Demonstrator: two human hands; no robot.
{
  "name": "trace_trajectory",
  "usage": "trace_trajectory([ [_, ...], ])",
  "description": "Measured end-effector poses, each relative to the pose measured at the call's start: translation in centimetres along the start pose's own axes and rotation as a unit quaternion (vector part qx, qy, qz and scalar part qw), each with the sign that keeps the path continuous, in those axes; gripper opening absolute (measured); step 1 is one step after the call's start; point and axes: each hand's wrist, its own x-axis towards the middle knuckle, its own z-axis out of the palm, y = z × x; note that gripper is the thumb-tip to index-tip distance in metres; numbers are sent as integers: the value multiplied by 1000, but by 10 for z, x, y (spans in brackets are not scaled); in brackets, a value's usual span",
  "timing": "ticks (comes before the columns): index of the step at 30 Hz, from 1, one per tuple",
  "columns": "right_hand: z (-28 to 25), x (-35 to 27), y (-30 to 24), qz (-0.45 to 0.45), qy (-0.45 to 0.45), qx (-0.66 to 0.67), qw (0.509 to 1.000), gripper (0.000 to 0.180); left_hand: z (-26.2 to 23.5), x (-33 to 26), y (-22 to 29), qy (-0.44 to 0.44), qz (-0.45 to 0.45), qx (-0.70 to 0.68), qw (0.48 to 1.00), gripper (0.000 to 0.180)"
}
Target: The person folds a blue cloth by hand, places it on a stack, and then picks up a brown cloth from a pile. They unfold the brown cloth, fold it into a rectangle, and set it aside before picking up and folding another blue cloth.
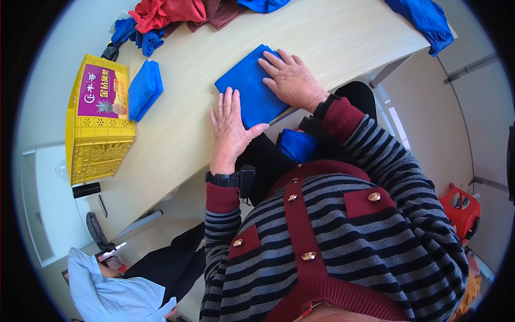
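Both hands flat on blue cloth [248,85]

blue folded cloth [249,86], yellow crate [99,142], grey-and-maroon striped cardigan [343,236]

The left hand [229,129] lies flat, palm down, fingers together pointing to 12 o'clock, thumb spread toward 3 o'clock. The right hand [289,79] lies flat too, fingers stretched toward 10 o'clock. Both forearms, in striped sleeves with red cuffs, bend in from the lower edge.

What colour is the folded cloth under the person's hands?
Bright blue, plain with no pattern; the folded cloth shows best in the head view.
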Motion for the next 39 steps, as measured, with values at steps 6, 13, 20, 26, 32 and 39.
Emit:
trace_trajectory([
  [6,-4,-3,11,30,36,-54,997,53,-8,-19,10,-7,-7,28,1000,113],
  [13,-26,7,-27,-52,69,87,992,50,-16,-24,18,27,1,0,1000,103],
  [20,-1,5,-58,-77,-6,101,992,55,24,-24,31,67,17,16,997,89],
  [26,2,13,-22,-42,1,47,998,57,18,-24,34,66,33,71,995,80],
  [32,-1,13,-14,-16,5,35,999,57,18,-31,34,60,39,114,991,82],
  [39,-13,1,-7,-8,82,63,995,51,8,-40,30,68,53,54,995,65],
])
